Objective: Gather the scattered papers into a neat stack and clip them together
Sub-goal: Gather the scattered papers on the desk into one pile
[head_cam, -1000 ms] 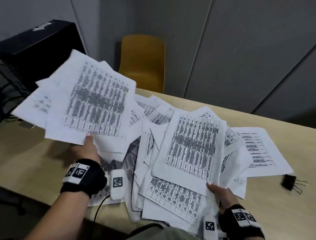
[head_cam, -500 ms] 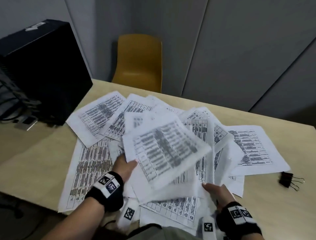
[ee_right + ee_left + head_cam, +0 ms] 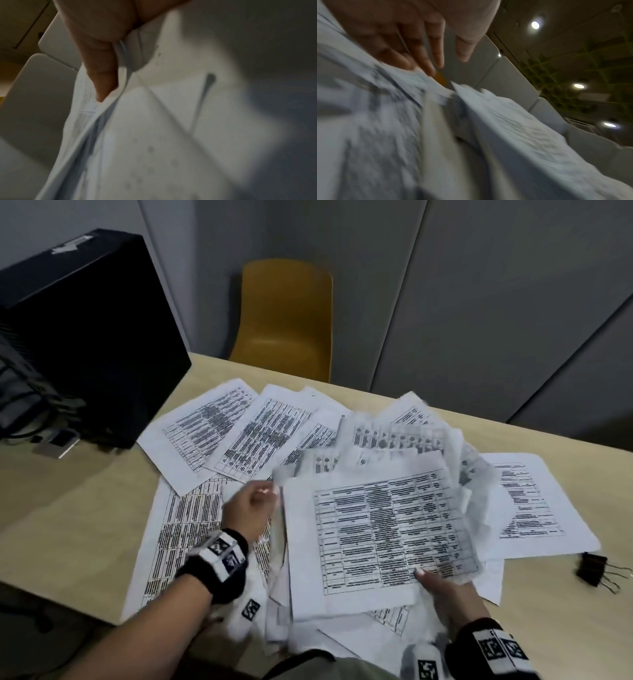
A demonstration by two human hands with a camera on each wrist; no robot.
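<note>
Printed white papers lie scattered over the tan table (image 3: 68,508). My right hand (image 3: 445,590) grips a loose bundle of papers (image 3: 376,529) at its near right corner, thumb on top and the sheets lifted off the table. In the right wrist view a finger (image 3: 102,75) presses against the sheets (image 3: 145,135). My left hand (image 3: 253,503) is at the bundle's left edge. The left wrist view shows its fingers (image 3: 423,54) straight and spread, tips touching blurred paper (image 3: 513,128). A black binder clip (image 3: 592,569) lies on the table to the right, apart from both hands.
Flat sheets (image 3: 205,436) spread toward the far left, and one sheet (image 3: 527,501) lies at the right near the clip. A black computer case (image 3: 85,337) stands at the table's left end. A yellow chair (image 3: 284,316) sits behind the far edge.
My left hand swung its raised sheets rightward and down onto the bundle in my right hand, then let them go. It now rests at the bundle's left edge.
</note>
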